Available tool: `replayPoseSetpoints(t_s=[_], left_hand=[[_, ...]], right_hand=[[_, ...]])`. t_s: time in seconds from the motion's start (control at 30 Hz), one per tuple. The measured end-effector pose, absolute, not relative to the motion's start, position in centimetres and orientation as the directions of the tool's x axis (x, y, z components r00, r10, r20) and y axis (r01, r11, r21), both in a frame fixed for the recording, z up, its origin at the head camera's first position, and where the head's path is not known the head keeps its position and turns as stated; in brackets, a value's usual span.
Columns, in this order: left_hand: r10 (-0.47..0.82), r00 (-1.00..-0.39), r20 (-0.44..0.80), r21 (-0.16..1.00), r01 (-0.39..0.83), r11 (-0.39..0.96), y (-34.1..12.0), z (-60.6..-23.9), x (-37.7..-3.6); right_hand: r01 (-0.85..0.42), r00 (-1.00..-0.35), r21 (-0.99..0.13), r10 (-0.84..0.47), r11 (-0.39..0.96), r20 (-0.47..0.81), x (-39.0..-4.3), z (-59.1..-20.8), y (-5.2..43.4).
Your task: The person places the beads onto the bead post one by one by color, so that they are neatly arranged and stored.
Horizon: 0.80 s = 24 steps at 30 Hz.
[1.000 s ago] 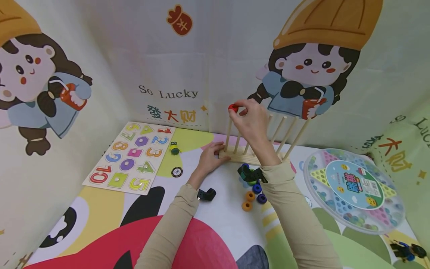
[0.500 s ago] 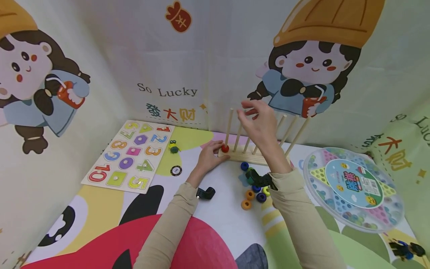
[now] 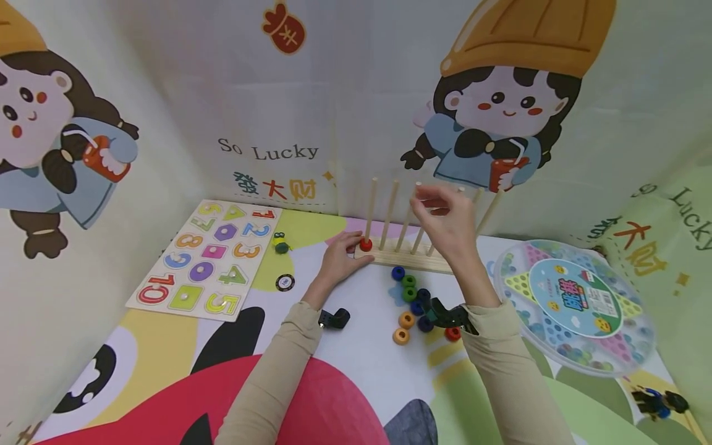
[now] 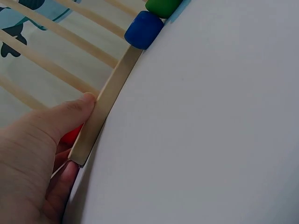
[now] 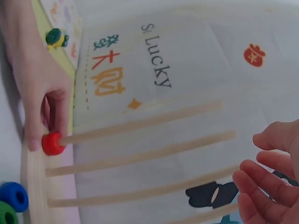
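A wooden peg rack (image 3: 411, 258) with several upright rods stands at the back of the table in the head view. My left hand (image 3: 336, 262) holds the left end of its base, thumb along the front edge in the left wrist view. A red bead (image 3: 365, 245) sits at the foot of the leftmost rod, beside the left fingers. My right hand (image 3: 450, 225) hovers by the tops of the middle rods, its fingers loosely bent with nothing between them; the right wrist view shows its fingertips (image 5: 247, 172) apart from the rods.
In front of the rack lie loose beads: blue (image 3: 398, 272), green (image 3: 408, 281), orange (image 3: 401, 336) and red (image 3: 453, 334). A number puzzle board (image 3: 206, 259), a small figure (image 3: 280, 243) and a round chip (image 3: 285, 282) are left. A round marble game box (image 3: 575, 309) lies right.
The right hand has let go of the red bead, which dropped down the leftmost rod to the base. That hand has moved right and slightly down. The left hand stays on the rack.
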<state>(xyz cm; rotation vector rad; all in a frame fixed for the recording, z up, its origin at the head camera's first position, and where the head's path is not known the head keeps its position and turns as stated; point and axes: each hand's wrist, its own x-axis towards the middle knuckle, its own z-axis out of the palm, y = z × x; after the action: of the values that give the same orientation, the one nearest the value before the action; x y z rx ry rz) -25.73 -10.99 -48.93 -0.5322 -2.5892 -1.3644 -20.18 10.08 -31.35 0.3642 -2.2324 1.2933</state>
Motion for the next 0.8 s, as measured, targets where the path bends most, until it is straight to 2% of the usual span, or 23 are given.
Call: replayPoseSetpoints(t_s=[0.23, 0.6, 0.8], left_hand=[[0.228, -0.898, 0.377, 0.751, 0.440, 0.492, -11.2, -49.1, -25.6], [0.223, -0.937, 0.270, 0.766, 0.350, 0.540, -10.9, -48.9, -25.8], [0.217, -0.942, 0.256, 0.774, 0.334, 0.539, -10.9, -48.9, -25.8]], right_hand=[[-0.400, -0.869, -0.765, 0.058, 0.505, 0.492, -19.7, -32.5, 11.3], [-0.354, -0.892, -0.773, 0.060, 0.526, 0.449, -19.1, -34.3, 12.9], [-0.334, -0.907, -0.768, 0.034, 0.547, 0.419, -18.6, -35.5, 14.1]])
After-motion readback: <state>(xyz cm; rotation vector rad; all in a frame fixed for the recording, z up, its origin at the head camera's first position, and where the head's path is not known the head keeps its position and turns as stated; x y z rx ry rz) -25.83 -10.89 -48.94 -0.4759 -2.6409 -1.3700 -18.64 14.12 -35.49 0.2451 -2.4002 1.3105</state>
